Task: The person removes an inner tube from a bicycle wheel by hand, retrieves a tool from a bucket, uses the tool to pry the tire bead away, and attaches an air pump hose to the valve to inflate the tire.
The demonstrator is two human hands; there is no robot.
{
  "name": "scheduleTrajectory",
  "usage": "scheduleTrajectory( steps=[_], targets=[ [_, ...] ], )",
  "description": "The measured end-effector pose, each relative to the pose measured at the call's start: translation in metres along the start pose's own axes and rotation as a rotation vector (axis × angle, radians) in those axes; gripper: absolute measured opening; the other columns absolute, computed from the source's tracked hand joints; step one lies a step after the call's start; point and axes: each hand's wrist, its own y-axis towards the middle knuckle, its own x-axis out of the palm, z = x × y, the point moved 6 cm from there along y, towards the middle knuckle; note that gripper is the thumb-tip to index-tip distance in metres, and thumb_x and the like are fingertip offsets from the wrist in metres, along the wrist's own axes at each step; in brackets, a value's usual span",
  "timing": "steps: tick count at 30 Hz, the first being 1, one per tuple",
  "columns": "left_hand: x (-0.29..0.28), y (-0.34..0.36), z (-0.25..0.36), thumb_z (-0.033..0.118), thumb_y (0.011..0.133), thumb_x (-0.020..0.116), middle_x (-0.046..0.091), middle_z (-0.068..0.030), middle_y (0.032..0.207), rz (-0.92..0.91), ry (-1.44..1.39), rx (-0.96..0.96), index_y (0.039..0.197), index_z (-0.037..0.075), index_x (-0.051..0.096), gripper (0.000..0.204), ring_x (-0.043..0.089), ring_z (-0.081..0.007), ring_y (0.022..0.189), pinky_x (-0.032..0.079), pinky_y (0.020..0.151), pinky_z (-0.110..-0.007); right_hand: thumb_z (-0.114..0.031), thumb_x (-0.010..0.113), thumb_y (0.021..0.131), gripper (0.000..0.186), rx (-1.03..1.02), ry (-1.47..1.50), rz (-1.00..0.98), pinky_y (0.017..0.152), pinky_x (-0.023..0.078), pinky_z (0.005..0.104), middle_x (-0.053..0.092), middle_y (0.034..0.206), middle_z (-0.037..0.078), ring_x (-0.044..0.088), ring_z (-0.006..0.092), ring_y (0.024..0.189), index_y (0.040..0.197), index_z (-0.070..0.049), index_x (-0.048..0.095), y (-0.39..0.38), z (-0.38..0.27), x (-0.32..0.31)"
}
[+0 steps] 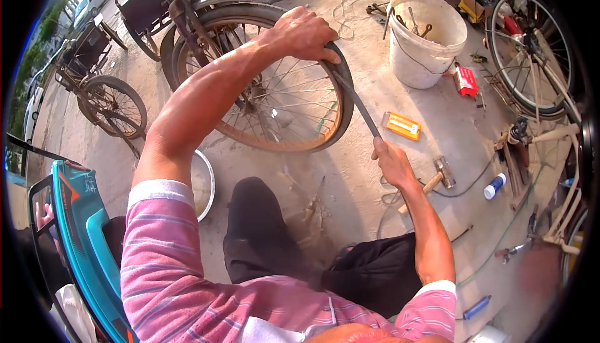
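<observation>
In front of me stands a spoked wheel with a rusty rim [290, 145], its dark tyre [344, 121] running around it. My left hand [306, 35] is closed over the tyre at the wheel's upper right, with the thumb pressed on the tyre. A long, flat metal tyre lever [365, 109] slants up from my right hand [394, 164], which is wrapped around its lower end. The lever's far end meets the edge of the tyre just below my left hand; exactly how it sits against the rim is hidden.
A white bucket [415, 65] holding tools stands beyond the wheel at right. Nearby lie a yellow box [402, 125], a red box [465, 81], a hammer [444, 173] and a white-and-blue bottle [495, 186]. Bicycle parts line the right; a round basin [209, 187] sits left of my knee.
</observation>
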Motion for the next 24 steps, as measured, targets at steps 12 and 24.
scheduleTrajectory(
  steps=[12, 24],
  targets=[
    [0.011, 0.006, 0.026, 0.062, 0.086, 0.069, 0.074, -0.0156, 0.083, -0.012, 0.025, 0.113, 0.087, 0.006, 0.076, 0.056, 0.073, -0.0368, 0.086, 0.056, 0.077, -0.047, -0.064, 0.044, 0.103, 0.073, 0.259, 0.043, 0.057, 0.076, 0.051, 0.0456, 0.068, 0.074, 0.02, 0.067, 0.0343, 0.077, 0.079, -0.001, 0.069, -0.027, -0.021, 0.017],
    [0.009, -0.015, 0.043, 0.058, 0.082, 0.071, 0.073, -0.0161, 0.083, 0.025, -0.099, 0.247, 0.09, 0.004, 0.075, 0.054, 0.072, -0.0369, 0.084, 0.055, 0.079, -0.046, -0.056, 0.051, 0.106, 0.06, 0.292, 0.834, 0.422, 0.063, 0.047, 0.0335, 0.057, 0.069, 0.005, 0.055, 0.0157, 0.066, 0.082, -0.002, 0.063, -0.015, -0.024, 0.21]
  ],
)
